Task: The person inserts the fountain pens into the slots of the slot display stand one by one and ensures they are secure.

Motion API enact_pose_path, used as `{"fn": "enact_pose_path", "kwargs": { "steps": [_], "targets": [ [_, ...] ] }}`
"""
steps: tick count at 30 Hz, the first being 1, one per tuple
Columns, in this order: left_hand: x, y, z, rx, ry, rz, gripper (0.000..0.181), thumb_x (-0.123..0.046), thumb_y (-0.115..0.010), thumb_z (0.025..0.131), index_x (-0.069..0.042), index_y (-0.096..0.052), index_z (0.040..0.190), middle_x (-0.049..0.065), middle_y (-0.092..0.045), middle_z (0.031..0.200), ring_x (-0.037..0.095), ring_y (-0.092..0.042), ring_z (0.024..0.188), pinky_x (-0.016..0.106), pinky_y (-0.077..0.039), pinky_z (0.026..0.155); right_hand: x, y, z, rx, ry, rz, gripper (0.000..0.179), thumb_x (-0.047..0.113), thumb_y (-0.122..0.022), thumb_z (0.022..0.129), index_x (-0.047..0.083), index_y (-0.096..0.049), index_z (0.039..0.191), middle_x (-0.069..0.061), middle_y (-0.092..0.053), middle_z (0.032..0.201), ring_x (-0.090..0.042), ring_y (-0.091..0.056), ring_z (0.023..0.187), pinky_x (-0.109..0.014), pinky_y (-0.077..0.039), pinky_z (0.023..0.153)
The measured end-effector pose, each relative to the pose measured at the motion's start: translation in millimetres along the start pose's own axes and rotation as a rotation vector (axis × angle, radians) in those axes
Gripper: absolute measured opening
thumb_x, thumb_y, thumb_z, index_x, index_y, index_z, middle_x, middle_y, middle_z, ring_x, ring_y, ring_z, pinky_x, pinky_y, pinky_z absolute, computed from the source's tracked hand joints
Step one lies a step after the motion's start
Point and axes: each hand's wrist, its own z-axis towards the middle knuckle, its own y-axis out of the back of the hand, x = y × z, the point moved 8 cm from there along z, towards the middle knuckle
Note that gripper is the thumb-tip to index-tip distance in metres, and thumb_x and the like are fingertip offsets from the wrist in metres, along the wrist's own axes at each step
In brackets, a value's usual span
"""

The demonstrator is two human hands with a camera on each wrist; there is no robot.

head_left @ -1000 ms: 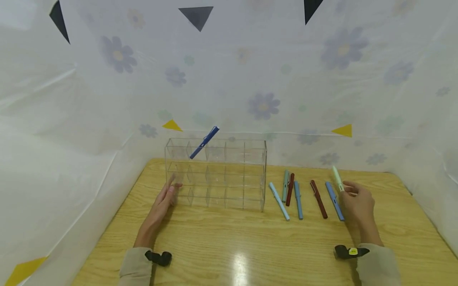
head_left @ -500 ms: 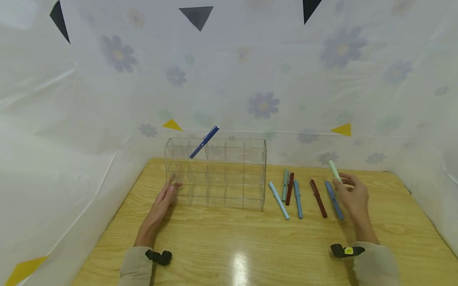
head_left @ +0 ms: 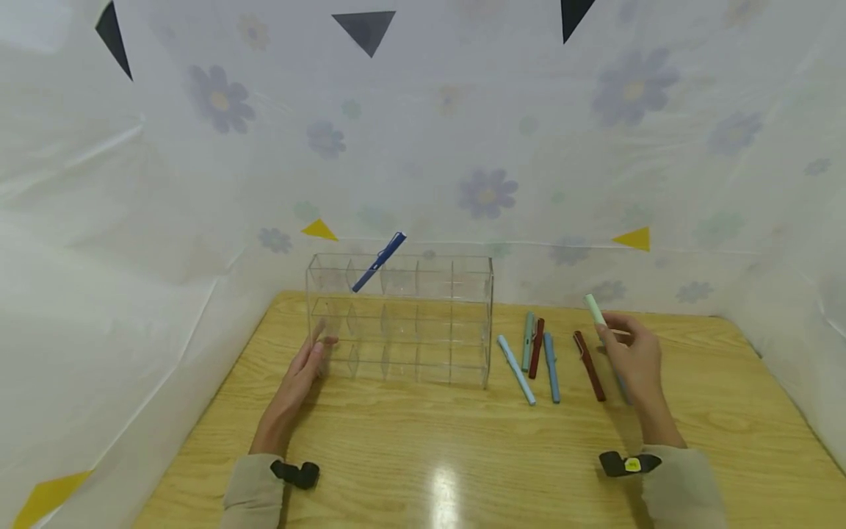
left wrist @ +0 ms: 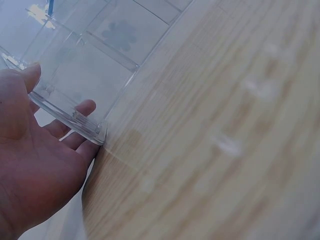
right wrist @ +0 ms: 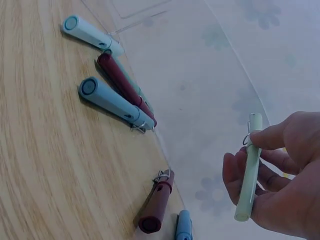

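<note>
My left hand [head_left: 297, 382] holds the left end of a clear acrylic rack with several compartments [head_left: 490, 323]; in the left wrist view, thumb and fingers reach round its edge. A dark blue pen [head_left: 379, 262] leans slantwise in the rack's top row, its capped end sticking up. Above the table on the right, my right hand [head_left: 636, 360] pinches a pale green pen [right wrist: 250, 172] between thumb and fingers. Below that hand lies a blue pen [right wrist: 184, 226], largely covered by it in the head view. A dark red pen [head_left: 590, 366] lies just left of it.
Between rack and right hand lie a light blue pen [head_left: 517, 369], a sage green pen [head_left: 528, 342], another dark red pen [head_left: 537, 349] and a medium blue pen [head_left: 551, 367]. A flower-patterned white curtain [head_left: 423, 147] hangs behind the wooden table [head_left: 370, 455].
My right hand has lifted the pale green pen off the table and carried it leftward, now over the blue pen. The left hand and the rack have stayed put.
</note>
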Motion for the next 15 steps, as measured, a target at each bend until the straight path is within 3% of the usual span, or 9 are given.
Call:
{"fn": "enact_pose_path", "kwargs": {
  "steps": [3,15],
  "targets": [
    [-0.4,-0.5,0.5,0.004,-0.004,-0.01,0.055,-0.033,-0.028,0.115,-0.02,-0.013,0.167,0.025,-0.042,0.154,0.042,-0.025,0.149,0.062,-0.016,0.115,8.3,-7.7,-1.4,0.033,0.023,0.069,0.037,0.015,-0.064,0.103,-0.008,-0.061,0.133,-0.013,-0.061,0.117,0.0,-0.064,0.09,-0.022,-0.057,0.073],
    [1.6,0.4,1.2,0.002,-0.011,0.004,0.054,-0.032,-0.027,0.116,-0.021,-0.013,0.167,0.025,-0.043,0.152,0.042,-0.025,0.149,0.061,-0.018,0.112,59.9,-27.4,2.3,0.064,0.108,0.154,0.039,0.007,-0.055,0.104,-0.003,-0.057,0.141,-0.017,-0.058,0.12,-0.004,-0.062,0.092,-0.022,-0.057,0.071]
  ]
}}
